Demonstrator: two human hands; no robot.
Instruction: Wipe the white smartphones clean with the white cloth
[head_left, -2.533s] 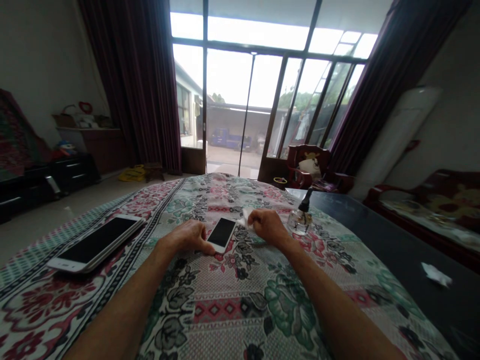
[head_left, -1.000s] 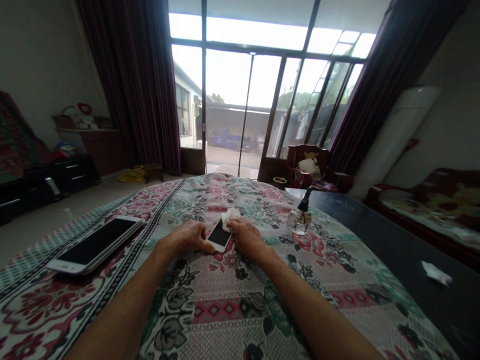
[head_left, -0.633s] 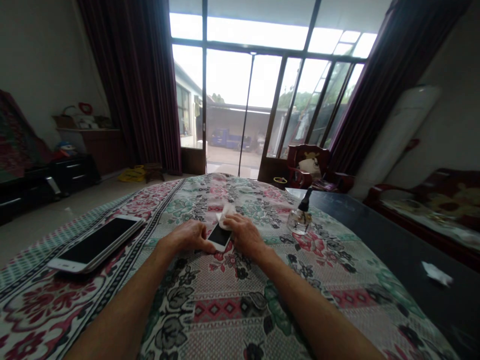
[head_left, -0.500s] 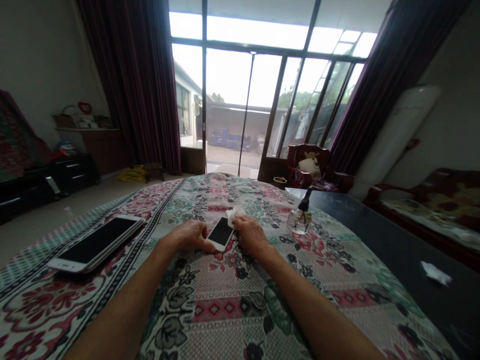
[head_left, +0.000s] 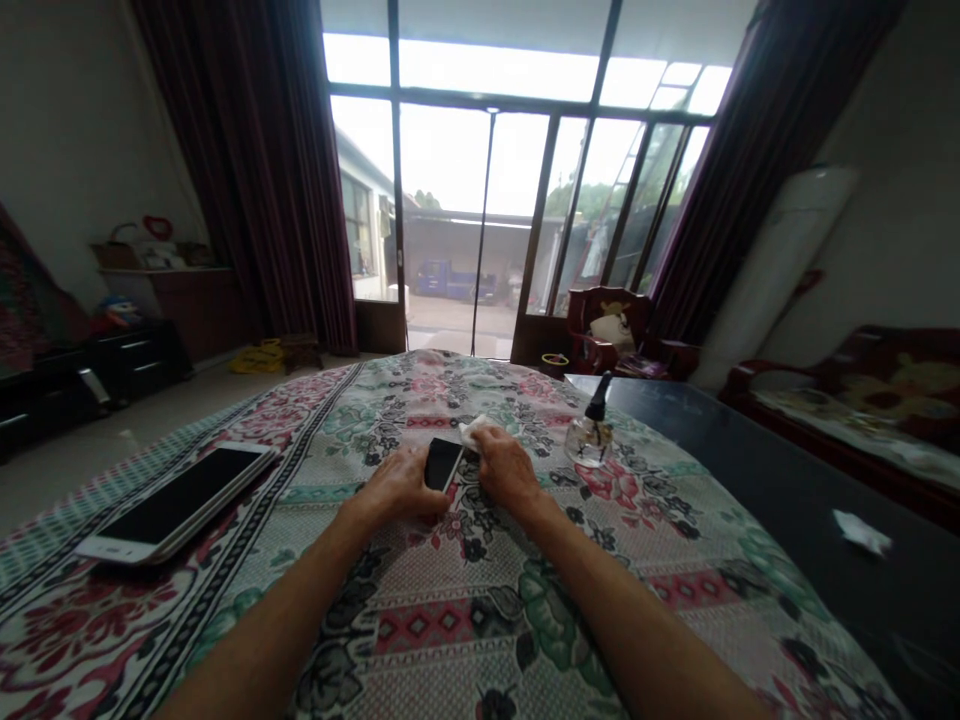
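A small white smartphone (head_left: pixel 444 462) with a dark screen is in front of me, over the flowered tablecloth (head_left: pixel 420 580). My left hand (head_left: pixel 401 482) is closed around its left side and near end, covering part of it. Just right of the phone, my right hand (head_left: pixel 506 465) pinches a crumpled white tissue (head_left: pixel 472 432), which sticks out beyond the fingertips near the phone's far corner. A clear spray bottle (head_left: pixel 589 438) with a black nozzle stands to the right of my right hand.
A larger white device with a black screen (head_left: pixel 184 498) lies at the left, apparently on something of similar size. Another crumpled tissue (head_left: pixel 862 532) rests on the dark surface (head_left: pixel 757 490) at the right. Glass doors (head_left: pixel 472 230) stand behind the table.
My left hand has shifted its hold farther over the phone, which now looks tilted and shows less of its face. The tissue in my right hand has come off the phone's far edge.
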